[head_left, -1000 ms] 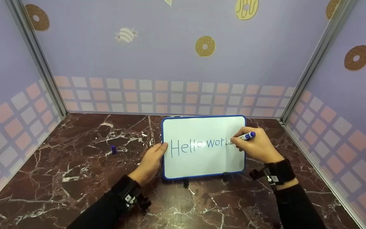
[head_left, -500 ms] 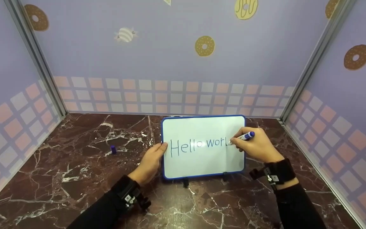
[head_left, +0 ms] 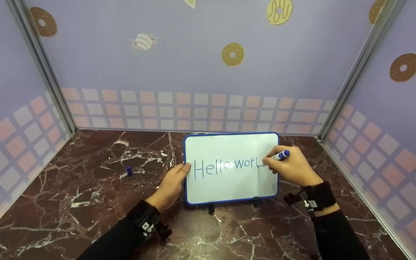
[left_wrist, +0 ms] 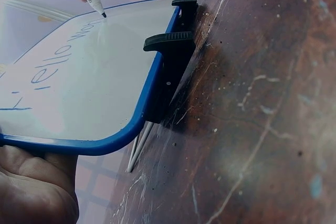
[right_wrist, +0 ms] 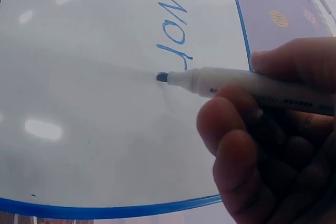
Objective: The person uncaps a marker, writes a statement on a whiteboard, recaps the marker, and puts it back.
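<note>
A blue-framed whiteboard [head_left: 226, 187] stands tilted back on dark clip feet [left_wrist: 170, 41], with "Hello wor" and a further stroke written in blue. My left hand [head_left: 170, 186] grips its left edge, thumb on the front rim; the fingers behind it are hidden. In my right hand [head_left: 293, 164] a white marker [right_wrist: 236, 82] is pinched between thumb and fingers, its blue end [head_left: 284, 154] pointing up and right. The marker's dark tip is at the board just after the "r"; whether it touches I cannot tell.
A small blue marker cap [head_left: 129, 170] stands on the marbled brown tabletop [head_left: 96, 216], left of the left hand. Patterned lilac panels [head_left: 179, 65] enclose the back and both sides, joined by metal corner posts [head_left: 352, 79]. Thin white rods [left_wrist: 137, 150] show behind the board.
The head view has shifted slightly. The marker tip has moved very little, staying near the last stroke; the left hand keeps its hold on the board.
</note>
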A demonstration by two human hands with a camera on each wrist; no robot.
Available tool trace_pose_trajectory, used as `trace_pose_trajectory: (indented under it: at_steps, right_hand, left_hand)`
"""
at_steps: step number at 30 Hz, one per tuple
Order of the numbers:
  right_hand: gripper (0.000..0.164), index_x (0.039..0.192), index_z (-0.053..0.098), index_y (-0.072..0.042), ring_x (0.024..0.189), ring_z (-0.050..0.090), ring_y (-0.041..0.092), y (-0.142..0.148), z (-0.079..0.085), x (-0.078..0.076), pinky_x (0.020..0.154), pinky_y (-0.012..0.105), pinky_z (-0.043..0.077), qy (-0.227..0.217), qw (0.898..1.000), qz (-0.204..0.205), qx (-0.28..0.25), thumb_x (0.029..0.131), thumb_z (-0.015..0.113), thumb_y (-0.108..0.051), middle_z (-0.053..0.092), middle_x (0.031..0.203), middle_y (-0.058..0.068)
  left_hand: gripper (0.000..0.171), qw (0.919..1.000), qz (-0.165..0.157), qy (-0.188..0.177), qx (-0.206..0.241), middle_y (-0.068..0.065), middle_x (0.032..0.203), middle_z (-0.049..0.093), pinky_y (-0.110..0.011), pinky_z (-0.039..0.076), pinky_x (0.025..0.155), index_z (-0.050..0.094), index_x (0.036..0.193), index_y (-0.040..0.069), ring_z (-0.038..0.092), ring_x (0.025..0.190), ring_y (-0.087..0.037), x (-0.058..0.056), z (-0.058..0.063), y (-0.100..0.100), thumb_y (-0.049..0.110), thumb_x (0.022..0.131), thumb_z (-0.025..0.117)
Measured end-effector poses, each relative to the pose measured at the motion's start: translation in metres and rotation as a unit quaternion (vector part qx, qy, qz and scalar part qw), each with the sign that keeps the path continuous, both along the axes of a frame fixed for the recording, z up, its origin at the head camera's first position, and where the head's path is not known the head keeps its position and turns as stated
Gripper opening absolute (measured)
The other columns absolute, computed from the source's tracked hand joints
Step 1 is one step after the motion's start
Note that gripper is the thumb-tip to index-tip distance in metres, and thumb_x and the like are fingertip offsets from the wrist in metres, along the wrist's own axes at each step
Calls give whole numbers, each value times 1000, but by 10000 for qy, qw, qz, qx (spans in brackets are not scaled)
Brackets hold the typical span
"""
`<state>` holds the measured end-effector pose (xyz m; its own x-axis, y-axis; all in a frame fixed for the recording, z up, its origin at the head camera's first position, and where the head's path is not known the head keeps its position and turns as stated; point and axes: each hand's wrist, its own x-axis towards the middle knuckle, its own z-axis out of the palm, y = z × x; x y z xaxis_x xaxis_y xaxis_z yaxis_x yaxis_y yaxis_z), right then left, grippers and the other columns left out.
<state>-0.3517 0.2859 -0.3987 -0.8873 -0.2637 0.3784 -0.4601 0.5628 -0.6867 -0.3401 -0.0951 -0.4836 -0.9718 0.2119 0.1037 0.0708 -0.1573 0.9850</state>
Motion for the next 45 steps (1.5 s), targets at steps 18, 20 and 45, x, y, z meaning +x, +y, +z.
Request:
trace_pose_trajectory:
  at_steps: [18, 20, 45]
  right_hand:
    - [13, 93, 78, -4, 65, 69, 21, 8, 4, 3, 58, 26, 59, 301, 9980, -234, -496, 102, 83, -12, 75, 78, 8]
    - [12, 94, 78, -4, 64, 69, 23, 9, 5, 3, 56, 25, 58, 350, 9977, -246, -532, 102, 82, -12, 75, 78, 8]
    - [8, 95, 80, -5, 61, 71, 21, 12, 4, -1, 53, 23, 57, 654, 9960, -201, -567, 102, 83, -9, 76, 77, 6]
  left_hand:
    - [51, 9999, 41, 92, -54, -20, 109, 79, -40, 67, 85, 59, 137, -12, 79, 95, -26, 0, 0, 1, 34, 122, 48]
    - [51, 9999, 80, 113, -92, -20, 109, 79, -40, 67, 84, 60, 137, -12, 79, 95, -26, 0, 1, 1, 35, 121, 48]
    - [49, 10000, 62, -5, 16, -20, 112, 79, -37, 66, 87, 59, 137, -12, 78, 99, -25, 0, 0, 1, 32, 122, 46]
